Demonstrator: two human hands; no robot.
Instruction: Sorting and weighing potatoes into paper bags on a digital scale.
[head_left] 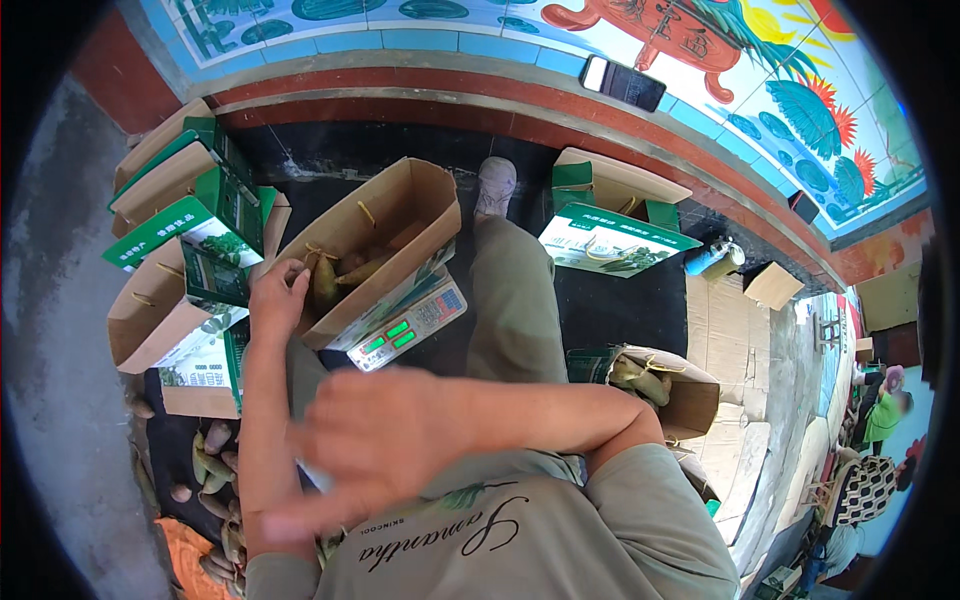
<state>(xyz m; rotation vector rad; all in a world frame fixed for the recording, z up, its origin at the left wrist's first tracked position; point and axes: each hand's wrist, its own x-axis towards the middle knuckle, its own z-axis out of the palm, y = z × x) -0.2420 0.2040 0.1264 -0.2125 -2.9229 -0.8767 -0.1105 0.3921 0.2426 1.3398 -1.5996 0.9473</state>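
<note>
A tall open cardboard box (425, 215) stands beside the keypad of a digital scale (432, 312) with lit green displays; whether it rests on the scale's platform is hidden. Several long, tapered yellow-green and brownish vegetables (325, 283) lie inside it, and yellow cord handles (367, 212) hang on its walls. My left hand (280, 292) is closed at the box's left rim, with bent fingertips on the edge near a cord. Nearer to me, my right hand (375, 440) crosses in front of my shirt toward my left forearm. Motion blurs its fingers.
Green-and-white cartons (190, 235) crowd the left; another carton (620, 240) stands right of my foot. A filled box (690, 395) lies at right. Loose vegetables (215, 465) and an orange sack (188, 555) are lower left. A phone (623, 83) leans against the painted wall.
</note>
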